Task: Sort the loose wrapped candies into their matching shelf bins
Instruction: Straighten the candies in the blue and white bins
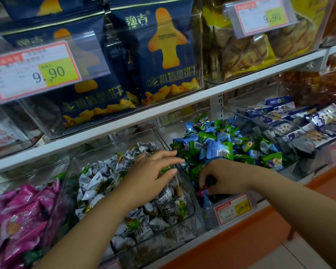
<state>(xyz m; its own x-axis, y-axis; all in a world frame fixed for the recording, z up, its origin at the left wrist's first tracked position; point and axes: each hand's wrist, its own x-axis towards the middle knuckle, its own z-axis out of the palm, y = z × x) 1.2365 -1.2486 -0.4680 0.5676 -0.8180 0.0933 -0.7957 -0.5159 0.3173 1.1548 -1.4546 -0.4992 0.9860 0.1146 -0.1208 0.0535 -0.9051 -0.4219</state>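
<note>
My left hand [151,171] lies with straight, spread fingers on the heap of white-and-grey wrapped candies [101,183] in a clear bin [191,212]. A green wrapper [164,169] shows under its fingertips. My right hand [223,178] reaches down into the front of the neighbouring bin of blue and green candies [221,148]. Its fingers are curled and pinch a small pink-wrapped candy [201,191], mostly hidden by the fingers. At the far left lies a pile of pink wrapped candies [21,208].
On the right stands a clear bin of blue-and-white packets [303,123]. The shelf above [163,113] carries dark blue biscuit bags [163,55] and price tags. A price tag [233,208] hangs on the blue-green bin's front. Below it runs an orange shelf base [250,235].
</note>
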